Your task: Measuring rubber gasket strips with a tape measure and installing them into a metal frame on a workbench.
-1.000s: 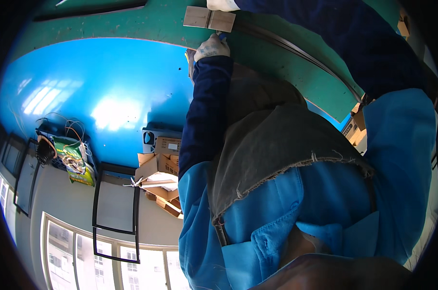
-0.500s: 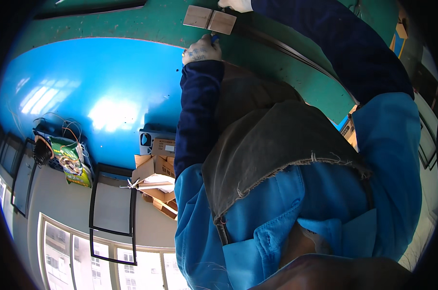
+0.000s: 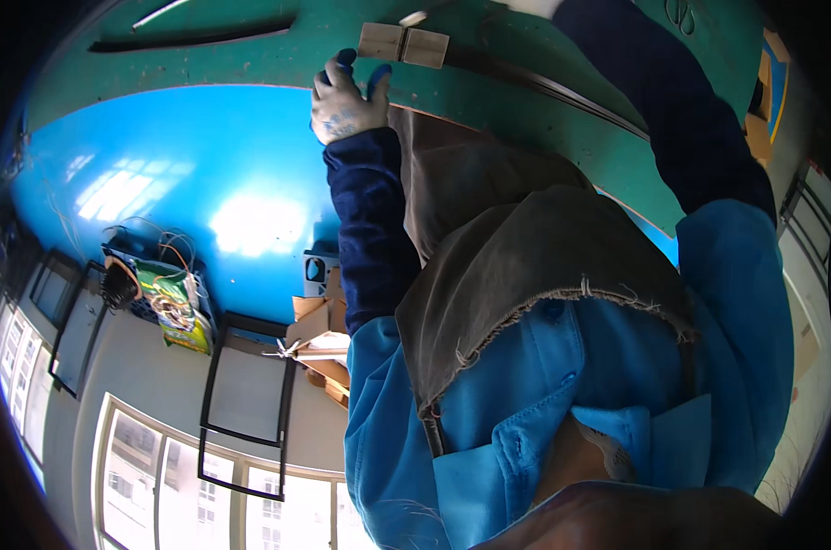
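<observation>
Two square, pale metal-looking blocks [image 3: 380, 41] lie side by side on the green work table [image 3: 516, 115], a narrow gap between them. My left hand [image 3: 349, 103], in a white glove with blue fingertips, is just left of and nearer than the blocks. It is open, fingers spread, holding nothing. My right hand [image 3: 531, 5], also in a pale glove, is at the top edge, right of the blocks. Its fingers are mostly cut off by the frame. A small white piece [image 3: 414, 18] lies behind the blocks. From the blocks, a long dark strip [image 3: 548, 89] runs rightward.
Another dark strip [image 3: 191, 38] lies at the table's far left, beside a thin light rod [image 3: 159, 14]. Dark wire loops [image 3: 679, 16] sit at the far right. A glossy blue surface [image 3: 205, 137], a green bag [image 3: 173, 302], cardboard boxes [image 3: 319, 335] and black frames [image 3: 243, 403] stand leftward.
My left hand has opened and moved left, away from the blocks' near edge. My right hand has shifted right, away from the blocks. The whole view has shifted slightly.
</observation>
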Available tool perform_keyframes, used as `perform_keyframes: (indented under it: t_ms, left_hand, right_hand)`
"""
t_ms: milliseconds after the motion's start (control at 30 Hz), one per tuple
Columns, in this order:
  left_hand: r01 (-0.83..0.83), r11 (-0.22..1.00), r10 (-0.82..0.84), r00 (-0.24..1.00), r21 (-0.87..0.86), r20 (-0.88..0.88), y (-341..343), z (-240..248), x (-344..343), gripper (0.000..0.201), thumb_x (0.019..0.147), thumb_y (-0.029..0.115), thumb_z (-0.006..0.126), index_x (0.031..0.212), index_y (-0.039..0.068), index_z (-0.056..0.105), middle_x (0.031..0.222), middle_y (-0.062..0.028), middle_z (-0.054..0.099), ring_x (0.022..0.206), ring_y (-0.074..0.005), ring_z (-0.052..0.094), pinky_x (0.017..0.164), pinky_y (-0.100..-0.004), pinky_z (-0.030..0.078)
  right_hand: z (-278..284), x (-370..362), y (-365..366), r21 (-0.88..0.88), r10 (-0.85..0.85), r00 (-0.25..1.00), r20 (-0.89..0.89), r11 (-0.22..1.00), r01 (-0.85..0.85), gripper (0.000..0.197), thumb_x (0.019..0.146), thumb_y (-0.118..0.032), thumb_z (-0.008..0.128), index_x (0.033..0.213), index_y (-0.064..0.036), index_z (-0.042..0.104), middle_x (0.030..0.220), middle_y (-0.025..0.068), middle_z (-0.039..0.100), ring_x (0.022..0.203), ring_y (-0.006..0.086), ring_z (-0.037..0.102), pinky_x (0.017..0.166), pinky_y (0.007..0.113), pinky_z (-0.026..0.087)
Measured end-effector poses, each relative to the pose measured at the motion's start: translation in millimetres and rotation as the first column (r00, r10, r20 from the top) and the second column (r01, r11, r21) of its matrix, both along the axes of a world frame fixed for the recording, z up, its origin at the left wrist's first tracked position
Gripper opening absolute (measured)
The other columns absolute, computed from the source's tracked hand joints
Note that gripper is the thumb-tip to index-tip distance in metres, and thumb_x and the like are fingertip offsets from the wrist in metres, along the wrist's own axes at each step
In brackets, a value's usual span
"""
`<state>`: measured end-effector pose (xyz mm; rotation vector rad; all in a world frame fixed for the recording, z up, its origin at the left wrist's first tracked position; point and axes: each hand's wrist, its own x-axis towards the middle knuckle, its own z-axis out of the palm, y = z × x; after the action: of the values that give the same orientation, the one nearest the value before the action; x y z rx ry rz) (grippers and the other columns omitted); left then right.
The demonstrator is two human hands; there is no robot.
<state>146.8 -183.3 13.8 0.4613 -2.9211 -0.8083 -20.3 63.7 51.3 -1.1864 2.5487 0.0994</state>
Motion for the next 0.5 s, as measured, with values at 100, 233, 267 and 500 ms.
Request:
perform_keyframes:
  t_ms: [100, 233, 267, 500]
  left_hand:
    - [0.1, 0.978, -0.112, 0.992, -0.182, -0.06, 4.4, -4.5, -10.6, 0.076, 0.059, 0.04, 0.08, 0.122, 0.014, 0.048, 0.12, -0.0131, 0.052, 0.094, -0.0317, 0.059, 0.079, -0.0402, 0.05]
    - [0.18, 0.953, -0.198, 0.979, 0.242, 0.051, 6.8, -16.0, -44.3, 0.076, 0.06, 0.026, 0.079, 0.126, 0.012, 0.045, 0.121, -0.0158, 0.052, 0.102, -0.0317, 0.058, 0.084, -0.0381, 0.049]
    - [0.143, 0.912, -0.161, 0.987, 0.385, 0.015, -5.3, -35.4, -48.8, 0.068, 0.061, 0.021, 0.079, 0.121, 0.01, 0.051, 0.115, -0.015, 0.057, 0.098, -0.029, 0.061, 0.082, -0.036, 0.05]
    - [0.016, 0.757, -0.127, 0.984, 0.653, 0.124, -32.9, -63.5, -65.2, 0.038, 0.068, -0.003, 0.074, 0.103, -0.002, 0.06, 0.09, -0.0108, 0.065, 0.072, -0.0155, 0.063, 0.062, -0.0259, 0.055]
  right_hand:
    - [4.8, 34.1, 49.5, 0.261, -0.235, 0.97, -0.058, 0.934, 0.242, 0.04, 0.081, -0.036, 0.055, 0.106, -0.0059, 0.057, 0.087, 0.0158, 0.062, 0.08, 0.0305, 0.061, 0.069, 0.042, 0.048]
    - [-29.0, 110.7, 77.3, 0.155, -0.353, 0.932, -0.086, 0.919, 0.362, 0.058, 0.086, -0.042, 0.051, 0.133, -0.0117, 0.037, 0.123, 0.0158, 0.051, 0.109, 0.0316, 0.051, 0.094, 0.043, 0.039]
    - [-36.1, 124.4, 66.6, 0.162, -0.37, 0.927, 0.07, 0.921, 0.355, 0.056, 0.086, -0.041, 0.052, 0.132, -0.0116, 0.038, 0.124, 0.0161, 0.05, 0.11, 0.032, 0.05, 0.097, 0.044, 0.036]
    - [-66.8, 146.0, 36.8, -0.179, -0.565, 0.682, 0.465, 0.694, 0.697, 0.043, 0.081, -0.018, 0.058, 0.121, -0.0089, 0.048, 0.103, 0.0168, 0.059, 0.097, 0.0332, 0.056, 0.085, 0.041, 0.045]
